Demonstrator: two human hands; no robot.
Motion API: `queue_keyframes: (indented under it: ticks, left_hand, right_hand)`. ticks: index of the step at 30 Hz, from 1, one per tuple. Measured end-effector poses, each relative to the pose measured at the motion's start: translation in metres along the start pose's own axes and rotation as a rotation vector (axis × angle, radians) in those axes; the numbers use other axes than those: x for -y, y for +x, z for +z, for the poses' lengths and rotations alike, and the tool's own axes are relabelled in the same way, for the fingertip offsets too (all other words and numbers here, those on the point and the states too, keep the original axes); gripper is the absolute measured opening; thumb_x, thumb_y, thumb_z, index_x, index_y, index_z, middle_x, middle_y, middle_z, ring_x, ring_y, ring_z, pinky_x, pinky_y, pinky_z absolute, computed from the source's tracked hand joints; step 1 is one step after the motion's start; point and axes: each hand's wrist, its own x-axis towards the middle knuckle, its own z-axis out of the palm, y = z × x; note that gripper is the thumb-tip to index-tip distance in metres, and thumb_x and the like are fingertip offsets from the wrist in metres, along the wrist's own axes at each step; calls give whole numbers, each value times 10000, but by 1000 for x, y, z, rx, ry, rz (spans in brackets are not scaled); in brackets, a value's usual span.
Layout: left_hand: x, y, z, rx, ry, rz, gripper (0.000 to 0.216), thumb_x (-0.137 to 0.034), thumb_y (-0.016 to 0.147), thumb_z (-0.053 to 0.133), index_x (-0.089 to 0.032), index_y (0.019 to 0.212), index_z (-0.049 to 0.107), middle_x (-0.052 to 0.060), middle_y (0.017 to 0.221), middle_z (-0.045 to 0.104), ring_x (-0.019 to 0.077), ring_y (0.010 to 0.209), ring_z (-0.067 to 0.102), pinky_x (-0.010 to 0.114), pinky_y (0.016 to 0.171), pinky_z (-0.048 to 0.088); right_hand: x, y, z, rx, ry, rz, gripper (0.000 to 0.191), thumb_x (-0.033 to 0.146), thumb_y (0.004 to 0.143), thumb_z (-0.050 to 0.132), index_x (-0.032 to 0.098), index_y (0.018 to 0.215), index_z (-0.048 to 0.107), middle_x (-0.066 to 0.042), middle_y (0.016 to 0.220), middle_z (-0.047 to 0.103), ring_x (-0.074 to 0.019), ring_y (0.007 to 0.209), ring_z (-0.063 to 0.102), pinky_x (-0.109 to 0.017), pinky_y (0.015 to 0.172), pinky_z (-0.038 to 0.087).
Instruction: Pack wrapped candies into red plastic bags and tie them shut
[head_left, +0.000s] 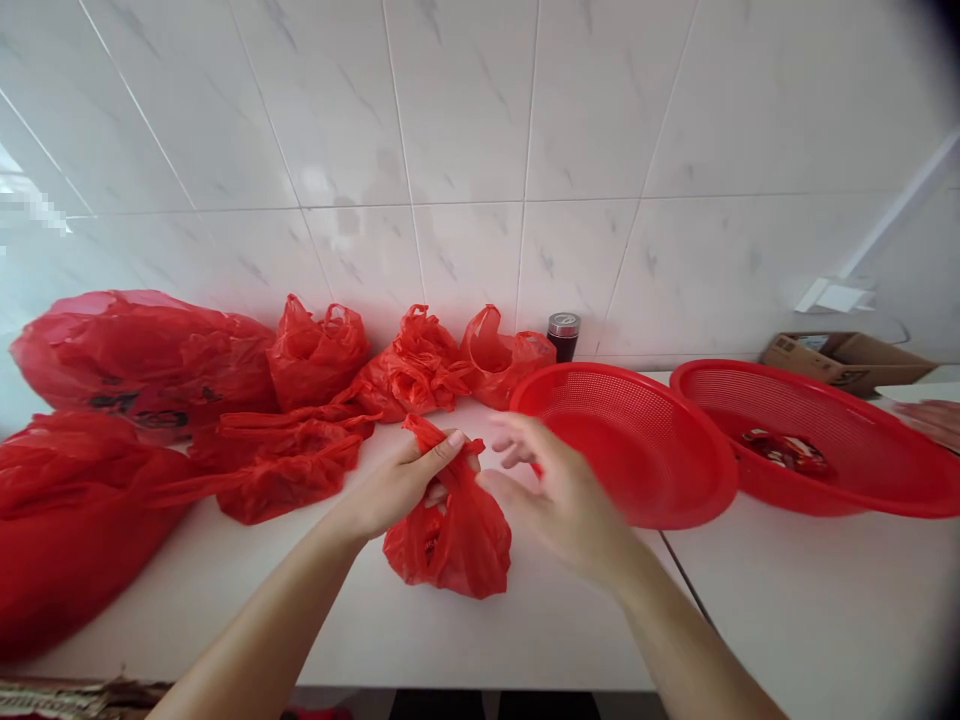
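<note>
A small red plastic bag (pixel 450 540) with something inside rests on the white counter (pixel 787 620) in front of me. My left hand (pixel 405 485) pinches the bag's gathered top between thumb and fingers. My right hand (pixel 559 490) is right beside the bag's top, slightly blurred, fingers partly spread, its thumb touching the plastic.
Several more red plastic bags (pixel 150 360) lie along the tiled wall at left and behind. Two red mesh baskets (pixel 637 440) (pixel 825 430) stand to the right, the farther one holding a wrapped item (pixel 787 450). A dark jar (pixel 563 335) and a cardboard box (pixel 847 358) sit at the back.
</note>
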Motion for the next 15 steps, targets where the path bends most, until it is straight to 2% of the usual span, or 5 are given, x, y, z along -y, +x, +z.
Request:
queue_keyframes:
  ticks: [4, 7, 11, 13, 15]
  left_hand:
    - [2, 1, 2, 23, -12, 33, 395, -553, 939, 360, -210, 829, 522, -75, 493, 374, 107, 478, 343, 257, 531, 339]
    - [3, 0, 0, -9, 15, 23, 416, -563, 942, 328, -216, 996, 552, -39, 531, 538, 131, 502, 458, 272, 560, 396]
    - [-6, -2, -1, 85, 131, 79, 355, -493, 922, 446, -199, 883, 642, 18, 720, 650, 154, 652, 572, 293, 655, 462]
    - [-12, -4, 0, 144, 245, 140, 271, -421, 892, 528, -207, 826, 682, 26, 805, 674, 176, 757, 603, 303, 723, 477]
    - [-14, -4, 1, 166, 371, 176, 174, -318, 863, 564, -224, 851, 709, 20, 848, 692, 183, 784, 612, 304, 736, 479]
  right_hand:
    - [-14, 0, 20, -102, 283, 73, 160, 367, 930, 525, 229, 980, 588, -25, 919, 653, -153, 836, 613, -296, 744, 518]
    - [-11, -9, 20, -175, 282, 53, 137, 352, 918, 542, 232, 858, 575, -16, 850, 632, -166, 820, 604, -316, 763, 501]
    - [2, -25, 8, -15, 201, -125, 78, 338, 861, 630, 259, 859, 630, -48, 1027, 587, -211, 1022, 566, -374, 922, 455]
    - [2, -25, 6, -7, 251, -91, 147, 395, 872, 608, 280, 960, 630, -56, 1132, 558, -227, 1158, 506, -387, 996, 413]
    - [-5, -18, 11, -10, 355, 42, 262, 452, 933, 488, 290, 1123, 569, -54, 1095, 574, -210, 1134, 523, -372, 974, 429]
